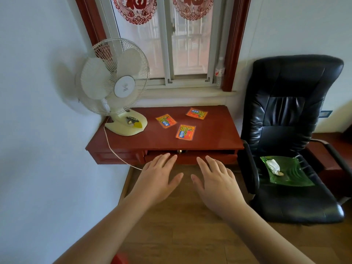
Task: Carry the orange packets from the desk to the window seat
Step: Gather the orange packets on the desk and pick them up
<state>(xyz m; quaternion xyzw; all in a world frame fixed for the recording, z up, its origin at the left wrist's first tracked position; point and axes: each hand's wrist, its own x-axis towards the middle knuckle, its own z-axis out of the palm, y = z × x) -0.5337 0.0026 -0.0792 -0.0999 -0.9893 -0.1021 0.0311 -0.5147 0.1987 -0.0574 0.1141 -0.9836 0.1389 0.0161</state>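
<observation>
Head view: three orange packets (166, 121) (196, 113) (186, 132) lie apart on the red counter (213, 134), right of the fan (114, 82). Left hand (158, 178) and right hand (219, 180) hover before the counter, fingers spread, holding nothing.

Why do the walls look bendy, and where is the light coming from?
In the head view, the wide-angle lens curves straight edges near the borders. Daylight comes through the window, which looks washed out, and the fan casts a soft shadow on the left wall. The orange packets are sharp; the hands are slightly softer.
</observation>
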